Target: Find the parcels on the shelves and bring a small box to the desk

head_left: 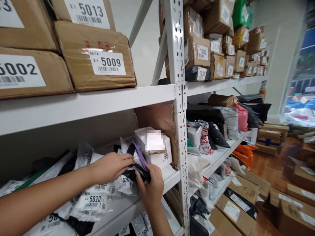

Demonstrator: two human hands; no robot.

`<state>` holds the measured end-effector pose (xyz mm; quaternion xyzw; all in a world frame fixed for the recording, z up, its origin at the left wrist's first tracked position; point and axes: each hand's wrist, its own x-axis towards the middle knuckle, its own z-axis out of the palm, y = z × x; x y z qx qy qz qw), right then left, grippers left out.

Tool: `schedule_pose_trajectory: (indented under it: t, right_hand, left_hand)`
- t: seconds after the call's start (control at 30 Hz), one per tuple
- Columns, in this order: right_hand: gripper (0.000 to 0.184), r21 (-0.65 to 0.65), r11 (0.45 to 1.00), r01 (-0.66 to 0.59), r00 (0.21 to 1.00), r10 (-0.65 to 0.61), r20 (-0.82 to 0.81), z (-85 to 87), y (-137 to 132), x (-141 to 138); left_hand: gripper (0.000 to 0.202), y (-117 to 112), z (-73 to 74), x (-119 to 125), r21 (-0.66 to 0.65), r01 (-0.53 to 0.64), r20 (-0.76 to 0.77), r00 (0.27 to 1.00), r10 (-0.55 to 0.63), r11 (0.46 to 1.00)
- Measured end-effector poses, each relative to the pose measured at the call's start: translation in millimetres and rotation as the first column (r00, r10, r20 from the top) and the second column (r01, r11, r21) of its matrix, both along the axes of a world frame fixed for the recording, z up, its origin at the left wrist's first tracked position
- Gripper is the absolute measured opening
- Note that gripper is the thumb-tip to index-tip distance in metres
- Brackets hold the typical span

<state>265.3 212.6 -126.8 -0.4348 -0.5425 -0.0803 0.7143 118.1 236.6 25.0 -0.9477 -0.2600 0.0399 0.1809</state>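
Thumb and fingers of my right hand close narrowly on a black packet, which sits directly in the grip above the shelf, with a slim purple item slanting up right beside it. My left hand lies curled over the packet's other end, touching it, though I cannot tell whether those fingers clasp it or only press. Just below my left fingers is a white bag labelled 5026, farther left a bag labelled 5020, just beyond my grip a white parcel, and to its right the perforated upright.
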Motion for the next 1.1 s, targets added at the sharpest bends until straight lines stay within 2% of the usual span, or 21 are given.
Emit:
schedule_pose_trajectory:
  t: [0.1, 0.23, 0.33, 0.43, 0.57, 0.6, 0.67, 0.7, 0.73, 0.77, 0.8, 0.87, 0.93, 1.0, 1.1]
  right_hand:
    - [0.014, -0.044, 0.997, 0.059, 0.998, -0.06, -0.013, -1.8, 3.2, 0.9]
    - [0.013, -0.081, 0.988, 0.128, 0.982, -0.138, -0.13, -2.5, 5.3, 0.7]
    - [0.014, -0.17, 0.98, 0.102, 0.98, -0.128, -0.154, 0.3, 5.5, 1.4]
    - [0.018, -0.215, 0.973, 0.085, 0.981, -0.119, -0.153, 3.9, 6.5, 4.4]
    - [0.022, -0.199, 0.972, 0.122, 0.976, -0.154, -0.154, 8.6, 1.1, 4.4]
    - [0.024, -0.137, 0.976, 0.172, 0.965, -0.194, -0.174, 10.2, -3.9, 0.9]
    - [0.027, 0.104, 0.958, 0.266, 0.949, -0.242, -0.202, 14.1, -19.8, -12.7]
    - [0.027, 0.243, 0.941, 0.236, 0.966, -0.2, -0.162, 16.5, -29.8, -22.8]
    - [0.028, 0.357, 0.923, 0.147, 0.989, -0.131, -0.067, 19.1, -40.4, -34.5]
    - [0.026, 0.401, 0.916, -0.022, 0.996, -0.017, 0.093, 21.8, -50.4, -47.1]
    - [0.025, 0.352, 0.918, -0.182, 0.961, 0.09, 0.262, 24.5, -59.1, -59.8]
    - [0.029, 0.175, 0.925, -0.337, 0.847, 0.217, 0.486, 29.3, -69.1, -82.4]
    - [0.042, 0.061, 0.943, -0.327, 0.783, 0.234, 0.577, 32.6, -68.2, -97.2]
    - [0.042, 0.015, 0.956, -0.292, 0.768, 0.225, 0.599, 34.5, -59.9, -103.0]
    - [0.032, -0.006, 0.952, -0.306, 0.79, 0.258, 0.556, 34.8, -46.1, -100.7]
  left_hand:
    - [0.039, -0.6, 12.6, 4.3, -0.106, -0.075, 0.042, 0.996, 0.079, 0.992]
    - [0.041, -13.9, 48.0, -10.6, -0.291, -0.096, 0.122, 0.983, 0.137, 0.952]
    - [0.032, -32.9, 74.5, -37.5, -0.275, -0.193, 0.118, 0.966, 0.232, 0.942]
    - [0.027, -53.1, 85.0, -72.8, -0.153, -0.338, 0.079, 0.932, 0.353, 0.929]
    - [0.025, -77.6, 71.4, -118.4, 0.057, -0.453, 0.014, 0.891, 0.453, 0.89]
    - [0.027, -83.3, 65.7, -127.4, 0.095, -0.457, 0.016, 0.889, 0.458, 0.884]
    - [0.038, -93.4, 54.8, -141.4, 0.125, -0.449, 0.035, 0.893, 0.448, 0.885]
    - [0.045, -97.4, 50.4, -146.4, 0.116, -0.453, 0.044, 0.891, 0.451, 0.884]
    - [0.05, -100.8, 46.9, -149.9, 0.095, -0.468, 0.05, 0.884, 0.466, 0.878]
    - [0.054, -103.5, 44.4, -152.1, 0.069, -0.489, 0.052, 0.872, 0.487, 0.869]
    - [0.056, -105.7, 43.0, -153.0, 0.042, -0.51, 0.047, 0.86, 0.508, 0.859]
    - [0.067, -109.1, 42.2, -152.0, 0.003, -0.55, 0.027, 0.835, 0.549, 0.835]
    - [0.088, -112.2, 42.2, -149.2, -0.023, -0.57, 0.011, 0.822, 0.57, 0.822]
    - [0.1, -115.0, 40.7, -147.3, -0.036, -0.579, 0.012, 0.815, 0.58, 0.814]
    - [0.087, -117.9, 35.5, -148.5, -0.029, -0.581, 0.042, 0.813, 0.581, 0.814]
